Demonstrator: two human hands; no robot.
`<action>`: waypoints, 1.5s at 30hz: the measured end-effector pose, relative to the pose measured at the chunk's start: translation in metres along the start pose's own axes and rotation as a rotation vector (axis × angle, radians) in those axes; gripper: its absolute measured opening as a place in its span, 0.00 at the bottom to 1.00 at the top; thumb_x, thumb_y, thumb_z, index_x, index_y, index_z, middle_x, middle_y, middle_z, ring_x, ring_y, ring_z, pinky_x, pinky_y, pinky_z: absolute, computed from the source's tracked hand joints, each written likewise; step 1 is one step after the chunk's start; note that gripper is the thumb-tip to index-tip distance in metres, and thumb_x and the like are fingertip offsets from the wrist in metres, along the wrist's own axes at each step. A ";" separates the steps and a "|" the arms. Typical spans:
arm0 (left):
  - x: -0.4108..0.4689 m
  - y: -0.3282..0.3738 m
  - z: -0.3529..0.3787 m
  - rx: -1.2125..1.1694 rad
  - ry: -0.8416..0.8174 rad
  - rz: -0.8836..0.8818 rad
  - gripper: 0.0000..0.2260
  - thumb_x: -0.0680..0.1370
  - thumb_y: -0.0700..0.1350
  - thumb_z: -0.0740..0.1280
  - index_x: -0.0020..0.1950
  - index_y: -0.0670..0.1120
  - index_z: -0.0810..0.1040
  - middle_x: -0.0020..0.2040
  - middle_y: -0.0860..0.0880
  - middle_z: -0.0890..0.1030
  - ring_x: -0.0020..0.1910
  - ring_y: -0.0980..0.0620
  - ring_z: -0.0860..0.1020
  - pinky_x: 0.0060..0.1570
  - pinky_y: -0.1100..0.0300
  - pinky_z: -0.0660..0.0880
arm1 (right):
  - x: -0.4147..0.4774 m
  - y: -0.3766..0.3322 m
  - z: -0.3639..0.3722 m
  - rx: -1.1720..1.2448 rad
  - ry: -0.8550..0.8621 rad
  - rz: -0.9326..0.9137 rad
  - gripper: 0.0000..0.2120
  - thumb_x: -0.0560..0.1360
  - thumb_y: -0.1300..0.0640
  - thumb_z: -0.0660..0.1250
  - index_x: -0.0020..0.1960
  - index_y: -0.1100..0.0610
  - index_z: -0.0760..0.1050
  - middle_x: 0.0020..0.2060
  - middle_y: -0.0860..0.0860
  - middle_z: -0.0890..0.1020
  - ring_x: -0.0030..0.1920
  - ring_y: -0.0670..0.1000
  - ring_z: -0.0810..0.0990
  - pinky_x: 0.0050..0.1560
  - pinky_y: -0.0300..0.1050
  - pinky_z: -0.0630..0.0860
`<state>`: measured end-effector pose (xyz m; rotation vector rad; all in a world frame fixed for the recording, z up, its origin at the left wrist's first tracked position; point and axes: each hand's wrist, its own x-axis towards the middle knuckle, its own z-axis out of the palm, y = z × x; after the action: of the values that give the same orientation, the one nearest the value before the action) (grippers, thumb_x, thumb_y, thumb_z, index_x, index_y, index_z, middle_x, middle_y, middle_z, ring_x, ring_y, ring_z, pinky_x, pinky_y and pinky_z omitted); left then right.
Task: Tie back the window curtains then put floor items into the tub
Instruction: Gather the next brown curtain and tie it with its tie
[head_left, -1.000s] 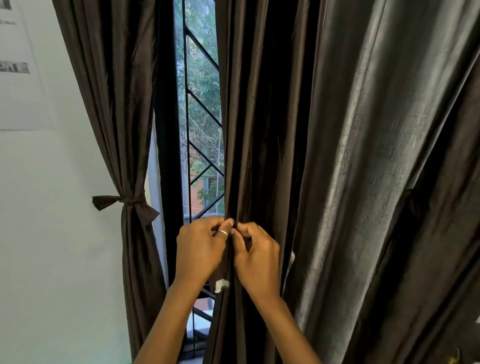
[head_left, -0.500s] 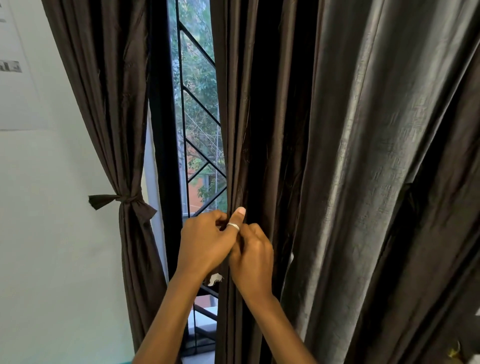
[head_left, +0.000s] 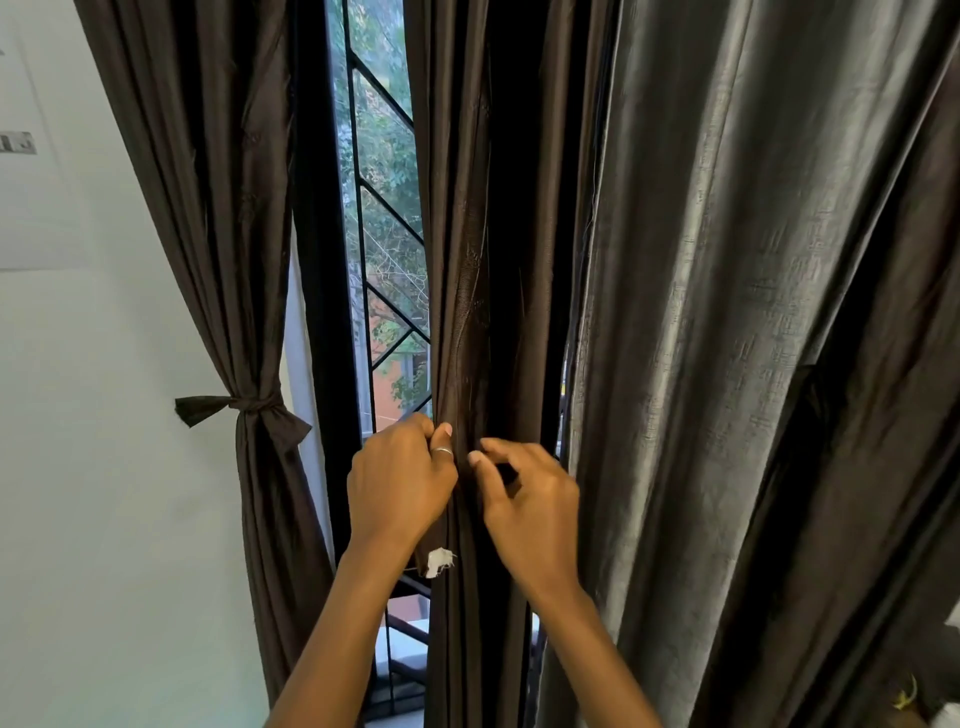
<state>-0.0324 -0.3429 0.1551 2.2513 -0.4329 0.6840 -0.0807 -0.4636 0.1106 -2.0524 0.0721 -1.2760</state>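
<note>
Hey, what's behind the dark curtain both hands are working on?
Left of the bunched curtain, a black window grille shows, with green trees beyond. Directly behind the fabric, everything is covered.

the middle curtain (head_left: 467, 260) is dark brown cloth with a fine ribbed weave and a faint sheen, a few loose threads hanging from it. the right curtain (head_left: 727, 312) is greyer cloth, slubbed and satiny where light catches it. the tied left curtain (head_left: 218, 208) looks matt and creased. the window grille (head_left: 384, 208) is black painted metal. the ring (head_left: 443, 450) is shiny metal. the wall (head_left: 104, 467) is smooth and matt.
</note>
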 end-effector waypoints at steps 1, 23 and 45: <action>0.002 -0.002 -0.001 0.005 0.004 0.004 0.17 0.81 0.51 0.63 0.33 0.50 0.68 0.28 0.51 0.74 0.30 0.50 0.75 0.31 0.53 0.74 | 0.005 0.002 -0.005 -0.016 0.075 0.029 0.09 0.77 0.52 0.72 0.56 0.52 0.84 0.49 0.44 0.84 0.47 0.42 0.82 0.50 0.41 0.79; 0.033 -0.048 -0.022 -0.052 0.037 -0.025 0.15 0.81 0.51 0.65 0.36 0.49 0.74 0.28 0.51 0.76 0.29 0.52 0.76 0.33 0.54 0.75 | 0.080 0.072 -0.064 -0.260 0.103 0.380 0.08 0.76 0.51 0.73 0.52 0.54 0.83 0.44 0.51 0.86 0.49 0.57 0.84 0.51 0.53 0.80; 0.022 -0.006 0.024 -0.188 0.014 0.083 0.17 0.80 0.48 0.67 0.31 0.45 0.78 0.25 0.49 0.75 0.27 0.52 0.75 0.33 0.50 0.75 | 0.022 0.002 0.029 -0.221 -0.070 -0.040 0.08 0.81 0.52 0.62 0.51 0.55 0.79 0.44 0.53 0.79 0.40 0.58 0.80 0.36 0.55 0.76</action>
<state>-0.0033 -0.3585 0.1505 2.0601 -0.5622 0.6724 -0.0458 -0.4581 0.1185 -2.2951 0.1462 -1.2670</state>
